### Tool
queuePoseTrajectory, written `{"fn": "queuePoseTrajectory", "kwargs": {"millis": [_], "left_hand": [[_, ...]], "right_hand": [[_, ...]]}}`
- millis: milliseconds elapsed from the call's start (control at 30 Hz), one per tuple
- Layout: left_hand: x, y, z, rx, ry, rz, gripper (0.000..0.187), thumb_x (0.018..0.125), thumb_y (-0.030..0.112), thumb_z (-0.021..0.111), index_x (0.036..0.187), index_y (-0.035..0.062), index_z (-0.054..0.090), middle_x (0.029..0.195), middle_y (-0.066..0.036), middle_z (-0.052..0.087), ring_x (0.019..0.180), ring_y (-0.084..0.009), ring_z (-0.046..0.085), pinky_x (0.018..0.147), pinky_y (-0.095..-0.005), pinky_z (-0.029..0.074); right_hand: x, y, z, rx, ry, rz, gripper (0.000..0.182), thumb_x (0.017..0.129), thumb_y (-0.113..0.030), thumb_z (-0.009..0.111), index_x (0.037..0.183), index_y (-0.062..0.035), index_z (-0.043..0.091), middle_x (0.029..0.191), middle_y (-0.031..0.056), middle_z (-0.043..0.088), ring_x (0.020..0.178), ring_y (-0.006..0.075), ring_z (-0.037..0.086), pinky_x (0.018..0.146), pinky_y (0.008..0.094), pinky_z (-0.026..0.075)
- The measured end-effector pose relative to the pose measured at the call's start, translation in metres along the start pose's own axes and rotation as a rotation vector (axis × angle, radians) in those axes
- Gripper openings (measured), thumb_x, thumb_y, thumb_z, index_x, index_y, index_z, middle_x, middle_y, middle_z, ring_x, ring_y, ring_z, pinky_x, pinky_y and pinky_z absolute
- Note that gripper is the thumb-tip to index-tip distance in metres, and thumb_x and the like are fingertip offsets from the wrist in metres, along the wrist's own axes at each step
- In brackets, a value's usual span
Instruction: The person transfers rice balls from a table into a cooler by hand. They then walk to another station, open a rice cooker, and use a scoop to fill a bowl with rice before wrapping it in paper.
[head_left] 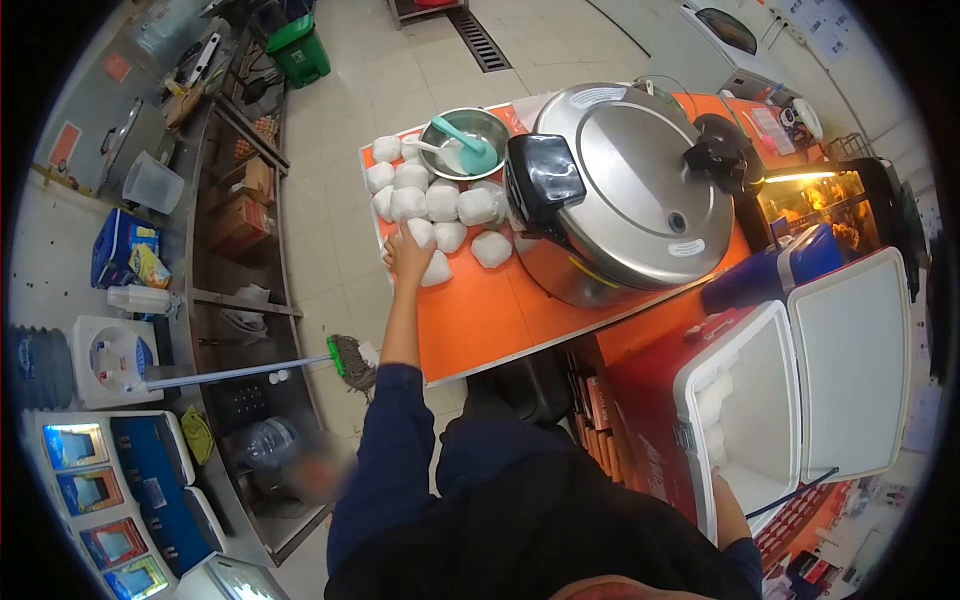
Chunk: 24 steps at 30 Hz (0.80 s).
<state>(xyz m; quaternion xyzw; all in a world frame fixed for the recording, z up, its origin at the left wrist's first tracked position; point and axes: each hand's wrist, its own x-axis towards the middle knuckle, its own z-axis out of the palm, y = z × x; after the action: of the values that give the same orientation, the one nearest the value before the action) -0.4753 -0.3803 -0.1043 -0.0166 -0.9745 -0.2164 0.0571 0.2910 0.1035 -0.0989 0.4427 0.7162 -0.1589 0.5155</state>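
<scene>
My left hand reaches over the near left edge of the orange table, its fingers curled round a white wrapped packet. Another white packet lies right beside it. Several more rounded white packets are piled behind, stacked close together. My right hand is down at the near wall of an open red cooler box, its fingers hidden from view. Inside that box a column of white packets lines the left wall.
A large steel rice cooker with its lid down stands on the table. Behind the packets is a steel bowl with a turquoise scoop. The cooler's raised lid leans right. A mop crosses the floor at left, near a steel counter.
</scene>
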Motion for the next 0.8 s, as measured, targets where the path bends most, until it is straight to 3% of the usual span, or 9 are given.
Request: {"fn": "queuePoseTrajectory", "kwargs": {"millis": [67,167,200,233,333,433,633,700,800], "left_hand": [[0.015,-0.006,0.003,0.019,-0.179,-0.029,0.097,0.062,0.034,0.081,0.14,0.0091,0.028,0.126,-0.025,0.048,0.117,-0.0439,0.043,0.096,-0.0571,0.035],[0.03,-0.013,0.018,-0.055,-0.231,0.017,0.106,0.056,0.034,0.085,0.141,0.0064,0.029,0.124,-0.027,0.051,0.117,-0.0446,0.045,0.1,-0.0531,0.035],[0.029,-0.024,0.027,-0.172,-0.176,0.116,0.103,0.056,0.033,0.085,0.14,0.0037,0.032,0.126,-0.027,0.049,0.119,-0.0435,0.045,0.103,-0.0506,0.035],[0.027,-0.041,0.043,-0.299,-0.13,0.218,0.102,0.056,0.033,0.085,0.138,0.0011,0.035,0.129,-0.027,0.048,0.122,-0.0424,0.044,0.105,-0.0481,0.034],[0.007,-0.02,0.025,-0.526,-0.323,0.239,0.089,0.063,0.028,0.081,0.133,-0.0039,0.038,0.129,-0.025,0.049,0.122,-0.0375,0.046,0.103,-0.0435,0.038],[-0.118,0.132,-0.109,-0.915,-0.193,0.422,0.085,0.067,0.014,0.077,0.137,0.0022,0.03,0.131,-0.018,0.038,0.119,-0.0332,0.045,0.094,-0.0442,0.047],[-0.283,0.316,-0.19,-1.188,0.123,1.297,0.073,0.072,0.026,0.083,0.127,0.015,0.035,0.125,-0.021,0.033,0.105,-0.0342,0.047,0.081,-0.039,0.054],[-0.32,0.362,-0.193,-1.433,0.071,1.341,0.068,0.077,0.023,0.078,0.13,0.0152,0.035,0.127,-0.022,0.031,0.11,-0.0343,0.046,0.087,-0.0447,0.048],[-0.347,0.392,-0.188,-1.429,-0.02,1.311,0.097,0.07,0.02,0.083,0.14,0.0137,0.016,0.139,-0.025,0.022,0.117,-0.0362,0.042,0.089,-0.0461,0.043]], "right_hand": [[0.004,0.025,-0.01,-0.001,0.052,-0.015,0.093,0.083,-0.045,0.062,0.151,-0.0114,0.009,0.141,0.0417,0.026,0.13,0.055,0.032,0.108,0.0561,0.027],[-0.114,-0.073,-0.102,0.428,0.252,0.084,0.068,0.081,-0.052,0.064,0.128,-0.0053,0.051,0.109,0.0251,0.064,0.105,0.0358,0.062,0.089,0.0467,0.048],[-0.008,0.018,-0.058,0.114,0.608,-0.37,0.056,0.085,-0.046,0.061,0.122,-0.0047,0.054,0.102,0.0265,0.064,0.093,0.0368,0.065,0.08,0.0459,0.05],[-0.119,-0.07,-0.107,0.451,0.676,-0.166,0.043,0.087,-0.034,0.062,0.118,-0.0045,0.055,0.098,0.0252,0.065,0.09,0.0359,0.065,0.076,0.0431,0.05],[-0.233,-0.144,-0.139,0.386,1.264,-0.399,0.031,0.085,-0.017,0.065,0.114,-0.0073,0.061,0.096,0.0159,0.066,0.081,0.0275,0.063,0.076,0.0372,0.05],[-0.321,-0.204,-0.165,0.792,1.127,-0.503,0.031,0.086,-0.005,0.061,0.117,-0.0065,0.062,0.106,0.0083,0.065,0.093,0.0186,0.062,0.078,0.0313,0.052],[-0.416,-0.251,-0.188,0.568,1.24,-1.119,0.078,0.076,-0.013,0.075,0.144,-0.0114,0.036,0.132,0.0163,0.048,0.122,0.0315,0.048,0.095,0.04,0.047],[-0.412,-0.243,-0.192,0.502,1.286,-1.148,0.079,0.073,-0.014,0.076,0.141,-0.0101,0.038,0.13,0.0171,0.049,0.121,0.0349,0.048,0.097,0.0404,0.045],[-0.395,-0.174,-0.21,0.426,1.206,-1.131,0.072,0.071,-0.011,0.076,0.135,-0.0093,0.044,0.13,0.0156,0.049,0.119,0.035,0.05,0.096,0.0403,0.045]]}}
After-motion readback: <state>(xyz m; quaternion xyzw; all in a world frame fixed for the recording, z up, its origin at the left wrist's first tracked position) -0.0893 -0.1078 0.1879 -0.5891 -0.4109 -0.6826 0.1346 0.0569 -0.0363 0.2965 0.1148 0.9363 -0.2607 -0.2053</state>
